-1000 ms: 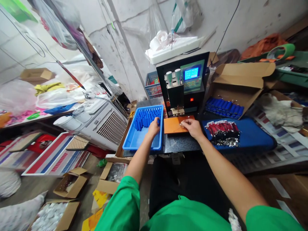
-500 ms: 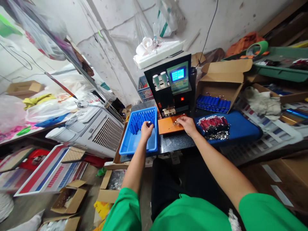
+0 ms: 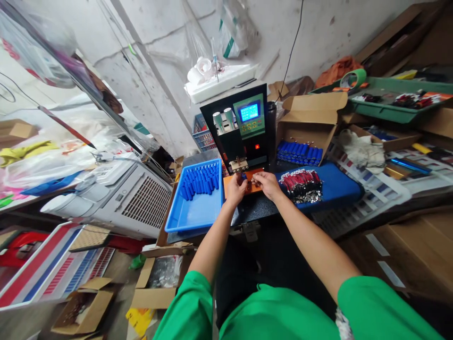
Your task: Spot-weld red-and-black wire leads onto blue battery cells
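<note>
A person in a green shirt (image 3: 276,311) works with both hands close together at the center of the frame, over an orange board (image 3: 252,188) set before a black machine (image 3: 230,146). The left hand (image 3: 236,191) is closed on a blue piece (image 3: 244,176), mostly hidden by the fingers, just below the machine's head. Beside it, the right hand (image 3: 267,184) pinches a small piece (image 3: 255,179) between thumb and fingertips above the board; its details are too small to make out.

Left of center, a light blue tray (image 3: 194,215) rests on a dark bench (image 3: 255,215), with blue cylinders (image 3: 201,179) standing in rows in its far half. On the machine, a screen (image 3: 249,112) glows blue and a red light (image 3: 257,146) shines below it; a white foam slab (image 3: 226,82) lies across the top.

Right of center, red and black wires (image 3: 300,184) with white upper ends and silvery lower tips lie bunched on a blue mat (image 3: 341,184). Behind them, an open cardboard box (image 3: 311,116) holds more blue cylinders, stacked lying down. A roll of green tape (image 3: 354,79) stands in a green tray (image 3: 399,113) at upper right, while a grey air cooler (image 3: 141,189) occupies the left of the frame.
</note>
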A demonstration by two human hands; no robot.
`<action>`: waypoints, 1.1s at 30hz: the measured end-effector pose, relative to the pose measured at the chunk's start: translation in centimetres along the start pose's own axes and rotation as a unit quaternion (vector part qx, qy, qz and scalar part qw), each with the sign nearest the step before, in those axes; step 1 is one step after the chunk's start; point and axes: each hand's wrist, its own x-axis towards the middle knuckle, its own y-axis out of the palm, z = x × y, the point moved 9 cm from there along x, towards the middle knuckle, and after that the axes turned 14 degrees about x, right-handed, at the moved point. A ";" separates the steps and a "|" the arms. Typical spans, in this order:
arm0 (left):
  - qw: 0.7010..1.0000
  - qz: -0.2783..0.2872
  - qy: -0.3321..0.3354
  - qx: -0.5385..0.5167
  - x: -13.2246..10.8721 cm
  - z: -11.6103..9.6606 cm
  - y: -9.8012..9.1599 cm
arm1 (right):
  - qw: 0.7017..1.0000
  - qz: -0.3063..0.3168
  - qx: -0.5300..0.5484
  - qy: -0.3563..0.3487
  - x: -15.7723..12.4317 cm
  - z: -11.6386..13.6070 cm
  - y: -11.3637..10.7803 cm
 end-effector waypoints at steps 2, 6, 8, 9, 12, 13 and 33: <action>1.000 -0.003 -0.004 -0.004 0.0 0.0 0.3 | 1.000 -0.007 0.006 0.000 0.1 -0.1 -0.1; 1.000 0.001 -0.016 -0.021 -0.3 0.1 0.6 | 1.000 -0.028 0.007 0.003 0.4 -0.2 0.1; 0.999 0.005 -0.008 -0.035 -0.3 -0.1 0.7 | 0.999 -0.035 -0.004 -0.002 0.6 0.0 0.5; 0.999 0.004 -0.003 -0.039 -0.4 -0.2 0.7 | 0.999 -0.035 -0.011 -0.008 0.7 0.1 0.8; 0.999 -0.007 0.006 -0.034 -0.4 -0.4 0.5 | 0.999 -0.026 -0.026 -0.028 1.0 0.6 1.7; 1.000 -0.011 0.006 -0.028 -0.4 -0.3 0.4 | 0.999 -0.024 -0.030 -0.033 1.2 0.6 2.0; 0.999 -0.039 0.012 0.003 -0.5 -0.1 0.1 | 0.964 -0.015 -0.235 -0.126 1.8 1.4 3.1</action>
